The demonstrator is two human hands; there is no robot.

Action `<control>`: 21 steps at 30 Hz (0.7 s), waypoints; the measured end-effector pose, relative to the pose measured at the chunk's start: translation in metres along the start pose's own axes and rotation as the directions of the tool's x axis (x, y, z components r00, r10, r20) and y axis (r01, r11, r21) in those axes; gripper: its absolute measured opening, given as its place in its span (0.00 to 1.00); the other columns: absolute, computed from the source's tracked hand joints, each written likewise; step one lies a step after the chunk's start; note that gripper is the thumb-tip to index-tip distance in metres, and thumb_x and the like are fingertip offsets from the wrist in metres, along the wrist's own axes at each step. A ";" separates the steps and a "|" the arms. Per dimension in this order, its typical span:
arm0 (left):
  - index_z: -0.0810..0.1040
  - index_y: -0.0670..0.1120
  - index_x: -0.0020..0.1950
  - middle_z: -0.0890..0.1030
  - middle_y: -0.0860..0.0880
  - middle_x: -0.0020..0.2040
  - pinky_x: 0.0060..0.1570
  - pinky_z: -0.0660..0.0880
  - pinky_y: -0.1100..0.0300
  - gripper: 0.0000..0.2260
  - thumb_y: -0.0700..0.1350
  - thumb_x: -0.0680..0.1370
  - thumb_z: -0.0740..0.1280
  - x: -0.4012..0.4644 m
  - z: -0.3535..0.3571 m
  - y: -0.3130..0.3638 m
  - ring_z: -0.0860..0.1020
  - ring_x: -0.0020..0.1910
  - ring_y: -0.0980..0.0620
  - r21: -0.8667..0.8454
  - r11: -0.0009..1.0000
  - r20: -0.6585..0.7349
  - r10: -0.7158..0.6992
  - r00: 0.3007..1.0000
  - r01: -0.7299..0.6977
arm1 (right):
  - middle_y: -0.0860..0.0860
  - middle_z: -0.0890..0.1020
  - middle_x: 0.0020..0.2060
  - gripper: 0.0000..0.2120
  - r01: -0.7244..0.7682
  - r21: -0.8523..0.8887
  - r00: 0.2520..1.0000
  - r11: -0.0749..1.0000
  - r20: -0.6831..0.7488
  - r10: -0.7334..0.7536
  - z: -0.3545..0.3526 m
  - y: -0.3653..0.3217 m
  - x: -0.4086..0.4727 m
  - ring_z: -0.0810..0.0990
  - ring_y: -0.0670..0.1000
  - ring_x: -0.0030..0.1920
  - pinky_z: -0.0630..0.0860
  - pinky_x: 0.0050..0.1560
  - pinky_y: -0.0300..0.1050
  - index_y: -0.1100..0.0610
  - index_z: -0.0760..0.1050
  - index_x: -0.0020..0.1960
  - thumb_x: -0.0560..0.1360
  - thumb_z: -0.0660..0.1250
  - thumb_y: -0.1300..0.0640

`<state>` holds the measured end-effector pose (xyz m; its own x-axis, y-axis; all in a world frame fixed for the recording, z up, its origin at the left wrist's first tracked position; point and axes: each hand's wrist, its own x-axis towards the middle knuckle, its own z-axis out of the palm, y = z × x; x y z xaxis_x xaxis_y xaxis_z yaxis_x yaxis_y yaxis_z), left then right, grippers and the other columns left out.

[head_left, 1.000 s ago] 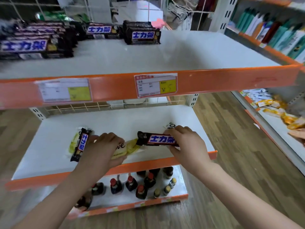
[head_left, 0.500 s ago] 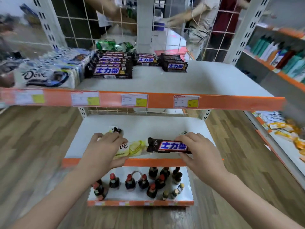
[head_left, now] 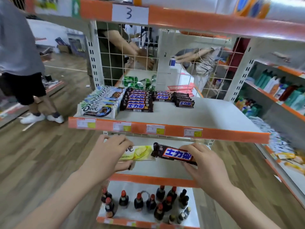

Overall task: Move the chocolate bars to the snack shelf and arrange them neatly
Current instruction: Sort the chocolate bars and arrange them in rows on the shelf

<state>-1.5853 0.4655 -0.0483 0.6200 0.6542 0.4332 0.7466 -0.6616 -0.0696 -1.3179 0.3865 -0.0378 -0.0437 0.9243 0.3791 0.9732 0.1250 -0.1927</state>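
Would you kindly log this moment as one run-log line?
left hand: holds yellow Dove bar | right hand: holds dark chocolate bar | snack shelf: partly stocked

Bright, even indoor light; edges blurred and bent by wide-angle distortion.

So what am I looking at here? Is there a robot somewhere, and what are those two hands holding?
No robot here: a person wears a camera on the head, so you see their own two arms reaching forward and down. This is the one view. The left hand grips a pale yellow Dove bar; the right hand grips a dark chocolate bar with a blue label. Both are held in front of a store rack. The snack shelf above the hands already carries a row of white Dove packs and stacks of the same dark bars. The bottom shelf holds small dark bottles. Other people stand behind the wire grid.
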 end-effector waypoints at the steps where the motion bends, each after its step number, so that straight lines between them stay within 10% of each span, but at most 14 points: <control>1: 0.81 0.49 0.46 0.80 0.54 0.42 0.39 0.75 0.53 0.20 0.53 0.59 0.79 0.000 -0.006 0.000 0.80 0.41 0.52 0.001 1.000 0.004 -0.001 1.000 0.001 | 0.44 0.80 0.42 0.16 -0.002 -0.006 1.000 1.000 -0.008 0.002 -0.003 -0.004 0.000 0.79 0.51 0.42 0.65 0.36 0.39 0.49 0.78 0.50 0.65 0.76 0.58; 21: 0.78 0.51 0.56 0.78 0.55 0.52 0.52 0.67 0.53 0.19 0.55 0.68 0.72 0.034 -0.034 -0.065 0.76 0.53 0.52 -0.002 0.991 0.046 -0.130 0.990 0.130 | 0.44 0.79 0.47 0.16 0.065 -0.020 0.998 0.998 0.015 -0.065 -0.011 -0.029 0.075 0.78 0.51 0.48 0.64 0.42 0.41 0.48 0.76 0.57 0.70 0.72 0.53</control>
<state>-1.6204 0.5186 0.0014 0.5282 0.7507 0.3968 0.8205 -0.5715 -0.0112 -1.3471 0.4483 0.0067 -0.1100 0.9196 0.3771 0.9726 0.1778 -0.1499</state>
